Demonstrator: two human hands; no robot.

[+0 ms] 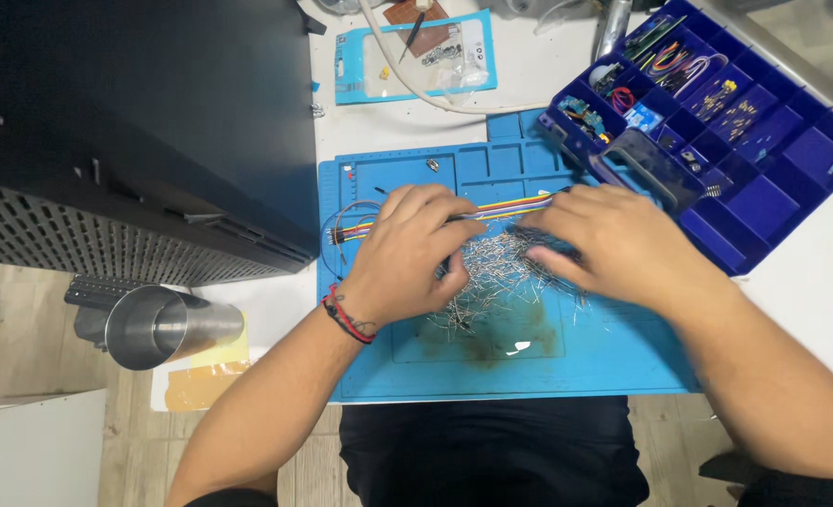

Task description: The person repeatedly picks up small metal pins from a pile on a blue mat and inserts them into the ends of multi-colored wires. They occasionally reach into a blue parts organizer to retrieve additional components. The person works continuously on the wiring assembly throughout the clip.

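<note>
Both hands lay on the pile of thin wire bits [501, 277] mid-frame, left hand [412, 253] pinching some, right hand [614, 244] flat and loose, striped ribbon cable [506, 207] lying sideways just above.

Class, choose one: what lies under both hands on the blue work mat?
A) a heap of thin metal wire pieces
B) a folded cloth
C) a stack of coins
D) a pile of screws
A: the left hand and right hand rest on a tangled heap of thin silvery wire pieces on the blue mat.
</note>
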